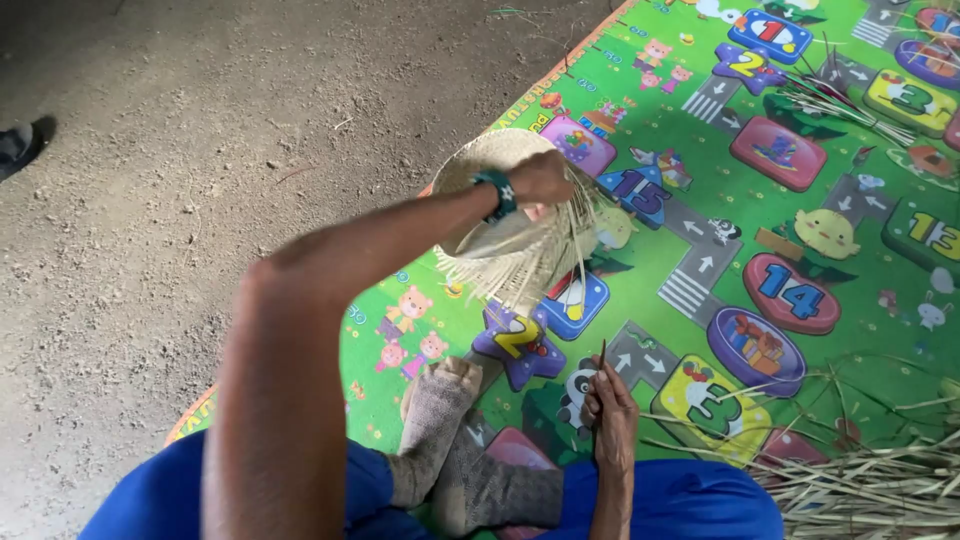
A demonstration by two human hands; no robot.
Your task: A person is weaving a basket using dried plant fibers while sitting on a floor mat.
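Note:
My left hand, a dark watch on its wrist, grips the rim of a half-woven pale straw basket and holds it tilted above the mat. Loose unwoven strands fan out from its lower edge. My right hand rests near my lap, pinching a thin dark sliver that points upward. The two hands are well apart. My crossed feet in grey socks lie between them, below the basket.
A colourful children's play mat covers the ground to the right. A heap of dry straw strips lies at bottom right, with more strands at top right. Bare dirt floor spreads left, with a dark sandal at its edge.

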